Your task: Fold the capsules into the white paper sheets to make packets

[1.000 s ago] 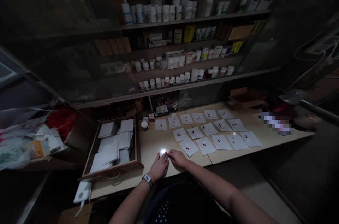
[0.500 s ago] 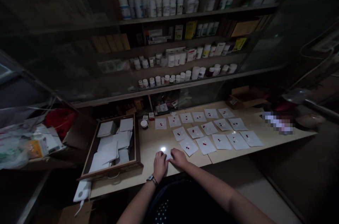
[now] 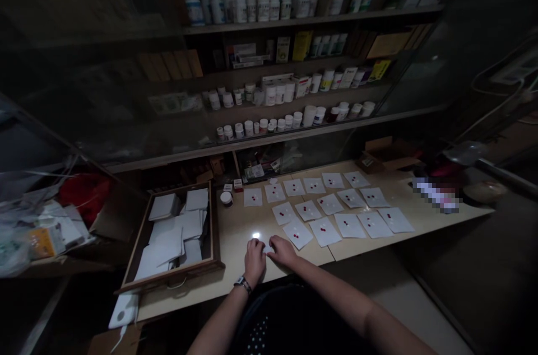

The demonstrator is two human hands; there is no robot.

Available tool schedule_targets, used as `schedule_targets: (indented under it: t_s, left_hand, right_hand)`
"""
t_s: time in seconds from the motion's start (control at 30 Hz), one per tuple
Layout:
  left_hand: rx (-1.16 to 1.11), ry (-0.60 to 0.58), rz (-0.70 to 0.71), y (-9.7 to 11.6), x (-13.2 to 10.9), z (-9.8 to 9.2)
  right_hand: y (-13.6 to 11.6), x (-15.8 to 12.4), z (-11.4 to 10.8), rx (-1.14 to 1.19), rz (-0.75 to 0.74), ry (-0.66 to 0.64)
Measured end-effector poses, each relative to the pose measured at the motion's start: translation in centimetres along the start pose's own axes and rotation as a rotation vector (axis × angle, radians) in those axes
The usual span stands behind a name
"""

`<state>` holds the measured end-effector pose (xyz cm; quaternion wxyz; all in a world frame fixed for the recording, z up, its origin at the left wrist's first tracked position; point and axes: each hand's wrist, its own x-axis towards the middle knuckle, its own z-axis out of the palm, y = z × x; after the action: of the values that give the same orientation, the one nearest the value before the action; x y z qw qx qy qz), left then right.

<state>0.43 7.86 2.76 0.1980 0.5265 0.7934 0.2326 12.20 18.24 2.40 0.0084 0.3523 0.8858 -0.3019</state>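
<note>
Near the front edge of the table, my left hand and my right hand are close together, fingers bent. A small piece of white paper shows between their fingertips, pinched from both sides; most of it is hidden. To the right of my hands lie several white paper squares in rows, bearing small red and pale pills. On the left, a wooden drawer holds stacks of white paper.
A small white-capped jar and little boxes stand behind the drawer. Shelves with white bottles rise at the back. An open cardboard box sits at the far right; a red bag and plastic lie left.
The view has shifted slightly. Both hands stay at nearly the same place, with their fingers moved a little around the white paper.
</note>
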Motion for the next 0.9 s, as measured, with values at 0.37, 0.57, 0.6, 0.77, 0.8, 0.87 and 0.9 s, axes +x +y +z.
schedule_targets:
  t_s: [0.37, 0.57, 0.6, 0.77, 0.8, 0.87, 0.9]
  left_hand:
    - [0.002, -0.011, -0.004, -0.1, 0.3, -0.1]
    - [-0.074, -0.016, -0.014, 0.0, 0.4, -0.3]
    - [-0.077, -0.02, -0.009, -0.1, 0.4, -0.3]
    - [-0.052, -0.087, 0.003, -0.2, 0.8, -0.2]
    - [-0.04, -0.1, 0.008, -0.2, 0.9, -0.3]
    - [-0.015, -0.115, 0.021, -0.2, 1.1, -0.3]
    - [-0.004, -0.12, 0.028, -0.1, 1.1, -0.3]
  right_hand:
    - [0.6, 1.9, -0.6, 0.078, 0.185, -0.144]
    - [1.8, 1.7, 0.2, 0.14, 0.108, -0.154]
    - [1.9, 1.7, 0.3, 0.154, 0.086, -0.15]
    - [2.0, 0.8, 0.1, 0.205, -0.004, -0.08]
    - [1.8, 0.6, 0.0, 0.208, -0.014, -0.067]
    - [1.4, 0.3, -0.2, 0.209, -0.023, -0.05]
    - [1.2, 0.1, -0.3, 0.205, -0.02, -0.044]
